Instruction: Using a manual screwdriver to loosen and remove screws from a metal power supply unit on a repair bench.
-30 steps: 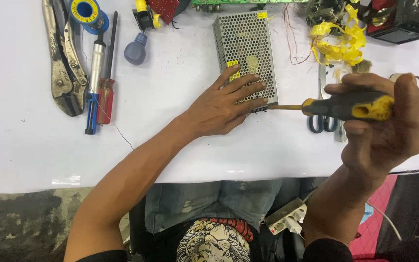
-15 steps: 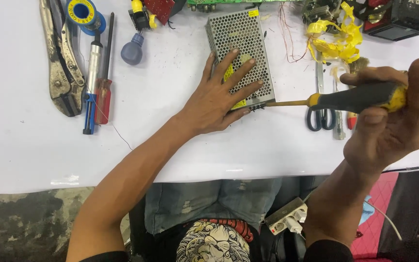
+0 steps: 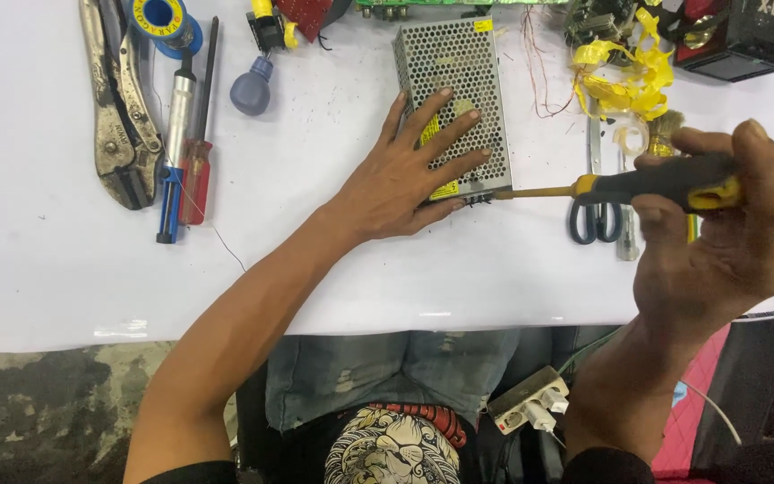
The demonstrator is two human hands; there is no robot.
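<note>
White table (image 3: pixel 64 287) serves as the bench. Left hand (image 3: pixel 400 179) lies flat, fingers spread, pinning the perforated metal box (image 3: pixel 450 67) near the far edge. Right hand (image 3: pixel 718 242) is clenched around the screwdriver (image 3: pixel 638 185), its tip at the box's near corner. Advisable: keep the shaft in line and the box pressed firm.

The left hand (image 3: pixel 400 184) presses flat on the perforated metal box (image 3: pixel 452 85); the right hand (image 3: pixel 718 251) grips a screwdriver (image 3: pixel 638 185), tip at the box's near edge.

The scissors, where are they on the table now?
In the head view the scissors lie on the right of the white table, just beyond the screwdriver held in the right hand, below the yellow tape.
</note>
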